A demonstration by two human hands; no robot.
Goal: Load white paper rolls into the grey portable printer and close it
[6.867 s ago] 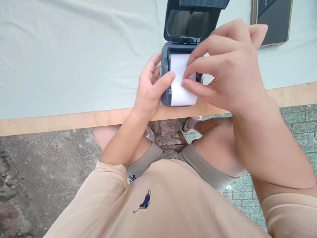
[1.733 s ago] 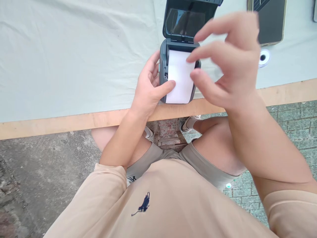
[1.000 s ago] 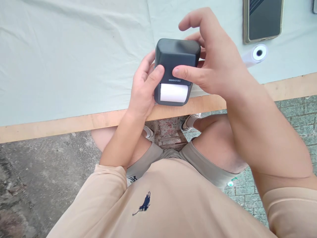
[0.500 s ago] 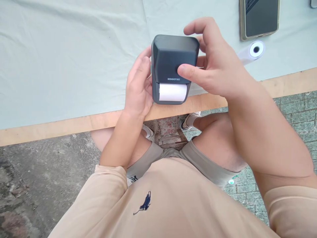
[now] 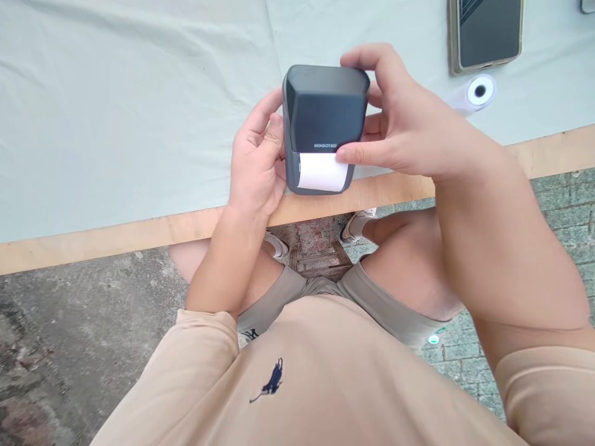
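A dark label printer [image 5: 329,121] with NIIMBOT lettering is held up over the table's near edge, between my two hands. White label paper [image 5: 320,173] sticks out of its lower front. Wrapped along the printer's left side is my left hand [image 5: 260,155], with some fingertips hidden behind it. My right hand [image 5: 390,118] grips the right side, its index finger at the top right corner. The right thumb lies at the upper right of the paper, just below the lettering.
A pale cloth [image 5: 139,111] covers the table, and its bare wooden edge [image 5: 186,228] runs along the front. To the right lie a phone [image 5: 488,34] and a white roll [image 5: 481,91]. Part of a grey object [image 5: 588,6] shows at the top right corner.
My right thumb has slid down from the printer's cover to the paper. The right index finger has come down onto the top corner. My left hand keeps its hold.
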